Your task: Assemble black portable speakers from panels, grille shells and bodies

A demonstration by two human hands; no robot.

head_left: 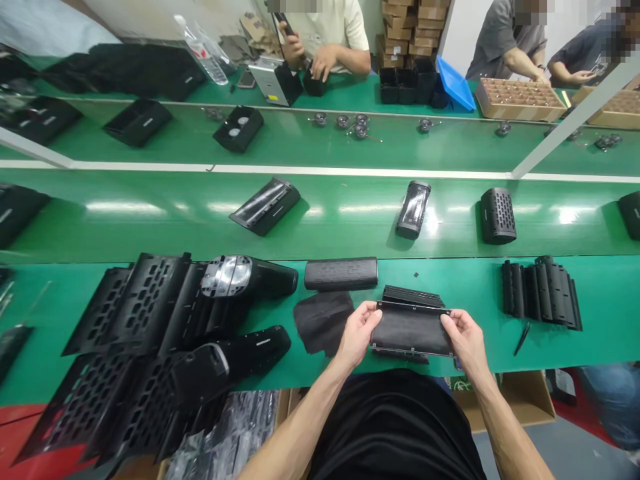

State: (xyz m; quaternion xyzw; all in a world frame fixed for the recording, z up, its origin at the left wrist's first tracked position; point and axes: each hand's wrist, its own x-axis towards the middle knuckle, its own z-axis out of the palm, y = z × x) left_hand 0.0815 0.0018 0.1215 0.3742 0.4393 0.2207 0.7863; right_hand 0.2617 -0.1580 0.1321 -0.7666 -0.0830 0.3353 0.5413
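While the left hand (359,332) pinches one short end of the black panel (414,331), the right hand (465,337) has the other end, thumb pressed on the upper corner, and so it's gripped on both sides, out over the near part of the table (470,287)! Ribbed dark parts (413,295) peek out behind its far edge; a limp black cloth piece (324,321) lies just beside the left hand.

Looks light, this one, probably thin moulded plastic: stiff enough to span between two hands, though a hard squeeze might bow it. That smooth dark face could well slide under a thumb. Watch the little tabs along the long edges; they look the likeliest to snap, so the short ends are the sensible hold, thumbs above, fingers below.
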